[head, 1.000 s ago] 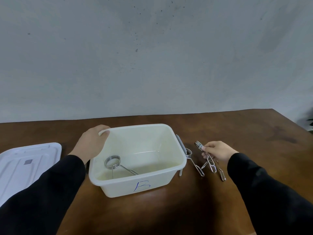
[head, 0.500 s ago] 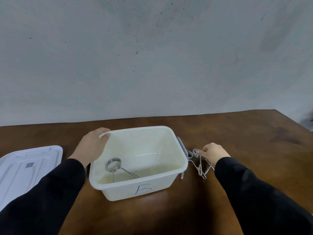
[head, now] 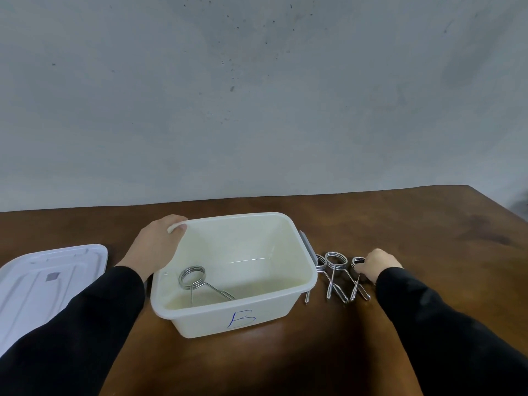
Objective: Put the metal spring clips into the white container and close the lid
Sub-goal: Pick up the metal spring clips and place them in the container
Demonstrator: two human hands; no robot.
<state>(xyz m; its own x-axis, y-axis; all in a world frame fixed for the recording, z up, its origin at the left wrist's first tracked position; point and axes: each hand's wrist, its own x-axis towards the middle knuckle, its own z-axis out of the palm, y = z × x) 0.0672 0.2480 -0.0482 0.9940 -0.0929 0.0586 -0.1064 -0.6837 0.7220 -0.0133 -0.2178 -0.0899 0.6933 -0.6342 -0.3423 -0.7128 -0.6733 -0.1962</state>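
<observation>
One clip (head: pixel 192 279) already lies in the bin (head: pixel 288 302), coil up against the near-left wall, legs splayed across the floor; three more lie on the table (head: pixel 428 224) just right of the bin, side by side. The left hand (head: pixel 155 247) grips the bin's far-left rim, thumb hooked inside. The right hand (head: pixel 377 265) rests on the rightmost clip (head: pixel 357 277), fingers curled down at its coil, though whether they have actually closed on it I cannot tell, since the knuckles hide the fingertips. These clips look like stiff sprung steel wire: light, hard, smooth enough to slip, and likely to snag on one another where the legs cross. The coil seems the sure place to pinch (the legs would probably flex and twist in the fingers). The clip nearest the bin (head: pixel 320 267) is partly hidden behind the bin's corner and a grey latch (head: pixel 307 247). The lid (head: pixel 43 281) lies off to the left, its near edge cut off by the frame and a sleeve (head: pixel 71 338).
</observation>
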